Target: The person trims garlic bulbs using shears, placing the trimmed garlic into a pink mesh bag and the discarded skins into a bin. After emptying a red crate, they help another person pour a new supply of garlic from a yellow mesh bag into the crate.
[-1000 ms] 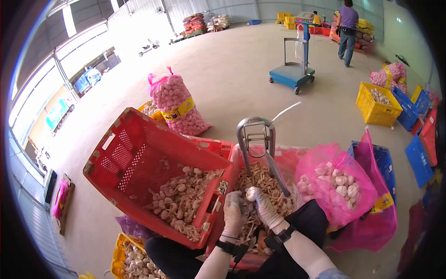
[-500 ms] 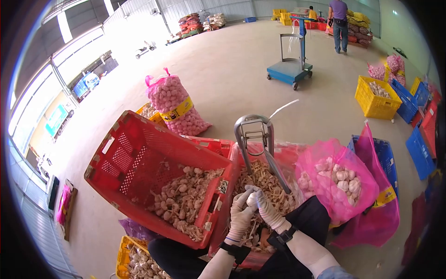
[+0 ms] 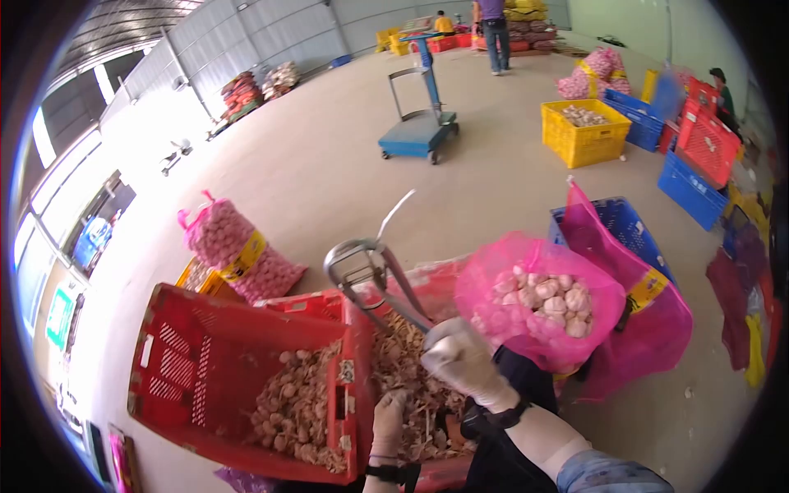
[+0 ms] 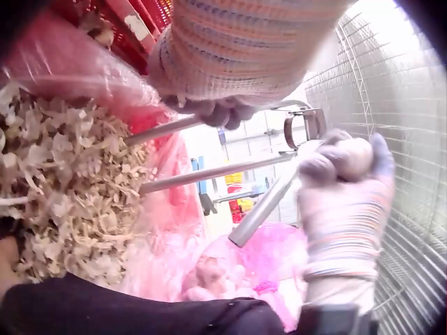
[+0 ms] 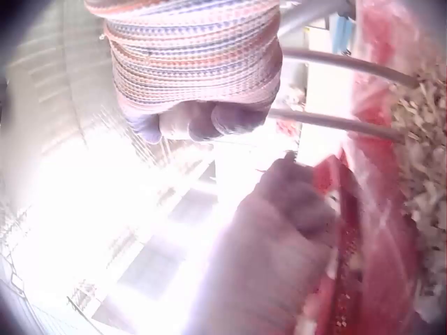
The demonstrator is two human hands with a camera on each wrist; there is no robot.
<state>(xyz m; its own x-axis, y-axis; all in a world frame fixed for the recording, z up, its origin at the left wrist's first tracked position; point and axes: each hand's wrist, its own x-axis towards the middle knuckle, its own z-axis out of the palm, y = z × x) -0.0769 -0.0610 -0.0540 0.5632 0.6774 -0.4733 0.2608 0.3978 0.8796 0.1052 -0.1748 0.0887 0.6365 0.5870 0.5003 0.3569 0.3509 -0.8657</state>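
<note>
My gloved right hand (image 3: pixel 464 366) grips a white garlic bulb (image 4: pixel 355 158) between curled fingers and thumb, raised beside a bent grey metal-tube frame (image 3: pixel 349 246). Lower and to the left, my gloved left hand (image 3: pixel 389 423) hovers over dry garlic skins and stems (image 3: pixel 419 378), its fingers curled in. Nothing shows in its grasp. The skins fill a red crate lined with clear plastic (image 4: pixel 77 59), where the frame's legs stand. Left of it, a tilted red crate (image 3: pixel 222 329) contains loose garlic (image 3: pixel 288 411) mixed with skins.
A pink mesh bag (image 3: pixel 485 283) of garlic bulbs stands open at my right, before a blue crate (image 3: pixel 620 222). Front left is a full mesh sack (image 3: pixel 230 246). Farther off are a blue platform scale (image 3: pixel 415 135), a yellow crate (image 3: pixel 583 144) and a walking person (image 3: pixel 493 33).
The head view has swung right. My hands have parted: the right has lifted away with the garlic bulb towards the frame, while the left has dropped lower over the skins.
</note>
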